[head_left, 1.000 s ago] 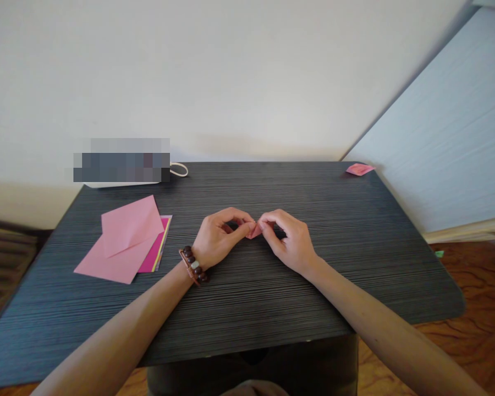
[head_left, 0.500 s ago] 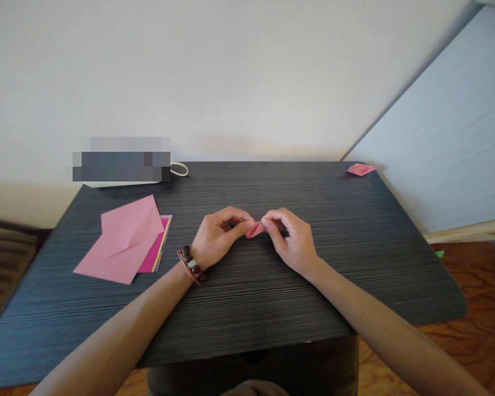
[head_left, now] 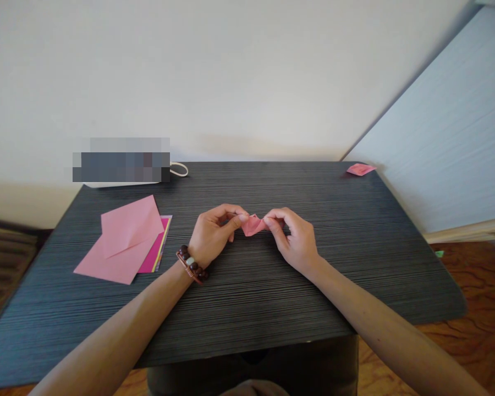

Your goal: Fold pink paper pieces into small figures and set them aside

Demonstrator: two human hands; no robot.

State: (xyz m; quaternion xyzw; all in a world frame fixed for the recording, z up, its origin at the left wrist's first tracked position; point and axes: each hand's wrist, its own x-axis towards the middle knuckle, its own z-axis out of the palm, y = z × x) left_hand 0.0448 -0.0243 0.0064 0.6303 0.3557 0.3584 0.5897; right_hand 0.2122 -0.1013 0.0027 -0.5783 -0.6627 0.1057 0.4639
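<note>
A small folded pink paper piece (head_left: 253,225) sits between my two hands at the middle of the dark striped table (head_left: 247,297). My left hand (head_left: 213,236), with a beaded bracelet on its wrist, pinches the piece's left end with thumb and forefinger. My right hand (head_left: 295,239) pinches its right end the same way. Both hands rest low over the tabletop, and the fingers hide part of the paper.
A pink sheet with a folded flap (head_left: 124,239) lies on a small stack of coloured papers (head_left: 159,253) at the left. Another small pink folded piece (head_left: 359,169) lies at the far right corner. A white cord loop (head_left: 179,169) lies at the back. A pale panel (head_left: 437,137) leans at the right.
My hands have drawn slightly apart, so more of the pink piece shows between the fingertips. The left hand shifted a little left and up.
</note>
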